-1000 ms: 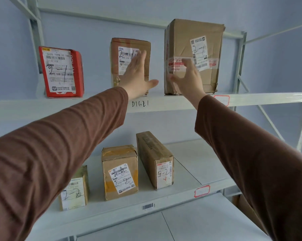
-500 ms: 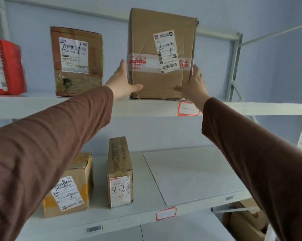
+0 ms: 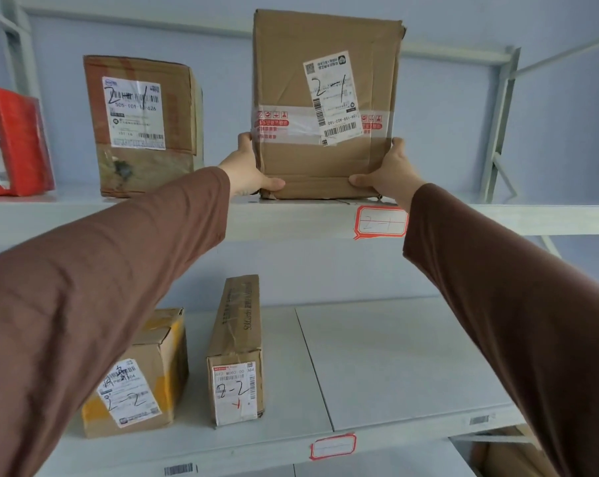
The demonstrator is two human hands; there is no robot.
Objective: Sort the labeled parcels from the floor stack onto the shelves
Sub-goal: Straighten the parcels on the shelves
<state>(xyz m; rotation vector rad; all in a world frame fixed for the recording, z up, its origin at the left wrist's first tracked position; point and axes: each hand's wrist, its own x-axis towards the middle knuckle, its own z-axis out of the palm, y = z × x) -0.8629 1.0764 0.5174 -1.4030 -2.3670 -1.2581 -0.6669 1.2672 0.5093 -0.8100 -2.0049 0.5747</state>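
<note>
Contact with the tall parcel point(image 3: 325, 105) is now made on both sides. One sec. ago the hands were only reaching, open, in front of the top-shelf boxes; half a sec. ago they were brought to the parcel's flanks; now it is clasped low down. The left hand point(image 3: 248, 168) is pressed on the left side with the thumb laid across the front bottom edge, and the right hand point(image 3: 389, 173) is pressed on the right side in the same way. Whether the fingers behind are curled cannot be told, as they are hidden by the box.

The parcel is standing upright on the upper shelf point(image 3: 291, 220), its base at the front edge, approx. above the red-framed tag point(image 3: 380, 222) marked 2-1. The same 2-1 is written on its label, so the shelf is judged correct. The view is also shifted, so the parcel is now centred.

Probably the parcel is being squared or pushed back, i.e. placement is nearly finished. After release, another parcel should be fetched. The smaller 2-1 box point(image 3: 143, 125) stands apart to the left, and two 2-2 boxes point(image 3: 238, 352) are on the lower shelf point(image 3: 394, 359).
</note>
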